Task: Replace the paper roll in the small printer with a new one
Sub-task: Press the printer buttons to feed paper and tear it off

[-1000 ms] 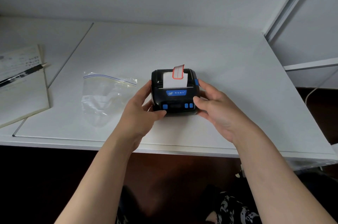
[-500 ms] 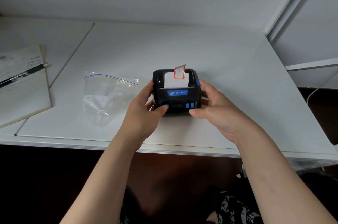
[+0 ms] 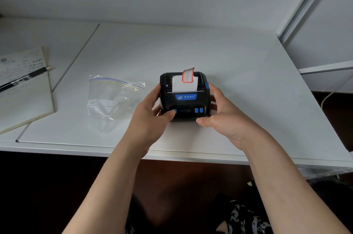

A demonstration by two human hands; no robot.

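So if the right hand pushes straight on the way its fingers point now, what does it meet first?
The right hand points left and away, fingers already against the printer, so the printer's right side comes first. Its fingertip sits by the blue latch; actual contact there is unclear.

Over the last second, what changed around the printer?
The left hand slid its thumb onto the leftmost blue button; the right hand dropped its thumb off the front face to the near bottom edge. The printer, label paper and zip bag stayed put.
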